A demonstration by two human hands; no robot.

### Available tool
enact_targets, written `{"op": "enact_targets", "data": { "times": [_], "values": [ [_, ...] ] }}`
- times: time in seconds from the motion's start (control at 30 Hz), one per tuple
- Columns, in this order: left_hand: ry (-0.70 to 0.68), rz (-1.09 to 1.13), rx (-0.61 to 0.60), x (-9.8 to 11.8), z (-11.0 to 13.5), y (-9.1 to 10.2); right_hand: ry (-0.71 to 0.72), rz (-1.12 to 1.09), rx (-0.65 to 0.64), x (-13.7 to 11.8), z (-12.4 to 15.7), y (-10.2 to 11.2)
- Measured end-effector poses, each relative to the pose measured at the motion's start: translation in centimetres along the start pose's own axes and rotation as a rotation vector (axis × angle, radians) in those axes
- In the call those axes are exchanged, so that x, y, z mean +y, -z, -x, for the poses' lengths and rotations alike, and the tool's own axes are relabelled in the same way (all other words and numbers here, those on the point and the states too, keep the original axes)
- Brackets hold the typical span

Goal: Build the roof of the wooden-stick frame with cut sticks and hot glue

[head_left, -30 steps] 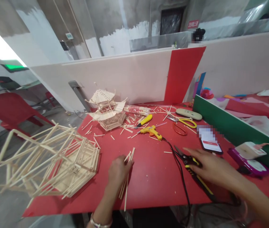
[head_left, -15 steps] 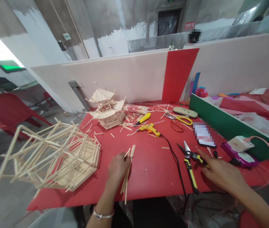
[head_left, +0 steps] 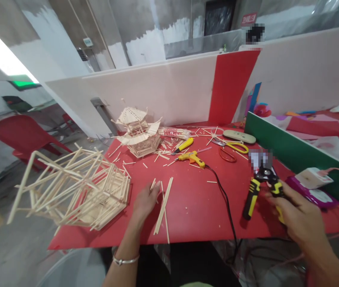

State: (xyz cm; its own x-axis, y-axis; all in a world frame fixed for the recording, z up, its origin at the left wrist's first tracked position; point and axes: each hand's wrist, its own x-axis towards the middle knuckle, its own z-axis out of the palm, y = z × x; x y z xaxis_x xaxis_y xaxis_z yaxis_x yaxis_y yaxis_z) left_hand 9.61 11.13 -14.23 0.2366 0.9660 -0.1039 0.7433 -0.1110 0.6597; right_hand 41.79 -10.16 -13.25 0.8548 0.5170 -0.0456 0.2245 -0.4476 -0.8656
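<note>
My left hand (head_left: 144, 200) rests on the red table (head_left: 193, 211) with its fingers stretched out, touching one thin wooden stick. A small bundle of sticks (head_left: 163, 207) lies just to its right. My right hand (head_left: 294, 211) is closed round one handle of the yellow-and-black cutters (head_left: 261, 185) and holds them lifted above the table, their handles spread apart. A large open stick frame (head_left: 73, 187) lies on its side to the left of my left hand.
A small stick pagoda model (head_left: 139, 133) stands at the back. Near it lie a yellow glue gun (head_left: 191, 158) with a black cord (head_left: 227, 207), a yellow knife, scissors (head_left: 229, 150), a phone and loose stick offcuts. A green divider (head_left: 291, 159) bounds the right side.
My right hand has picked the cutters up off the table and raised them. My left hand has let go of the stick bundle, which now lies beside it.
</note>
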Motion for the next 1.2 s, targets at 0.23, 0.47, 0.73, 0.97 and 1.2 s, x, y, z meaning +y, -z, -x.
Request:
{"op": "enact_targets", "data": {
  "times": [0.23, 0.47, 0.73, 0.97, 1.2],
  "values": [
    [-0.078, -0.247, 0.072, -0.4, -0.2, 0.4, -0.199, -0.944, -0.762, -6.7, 4.5, -8.0],
    [0.053, -0.456, 0.056, -0.7, 0.7, 0.9, -0.453, -1.089, -0.896, -9.3, 9.0, -17.3],
    [0.029, -0.078, 0.206, -0.4, 0.3, 1.7, -0.456, -1.197, -1.038, -9.7, 9.1, -17.8],
    [0.208, 0.939, -0.315, 4.0, 1.8, 2.3, -0.668, -1.176, -1.567, -8.7, 9.7, -17.4],
    [0.043, 0.324, -0.173, 2.1, 2.1, 2.9, -0.486, -0.945, -1.432, -7.6, 11.1, -14.7]
  ]
}}
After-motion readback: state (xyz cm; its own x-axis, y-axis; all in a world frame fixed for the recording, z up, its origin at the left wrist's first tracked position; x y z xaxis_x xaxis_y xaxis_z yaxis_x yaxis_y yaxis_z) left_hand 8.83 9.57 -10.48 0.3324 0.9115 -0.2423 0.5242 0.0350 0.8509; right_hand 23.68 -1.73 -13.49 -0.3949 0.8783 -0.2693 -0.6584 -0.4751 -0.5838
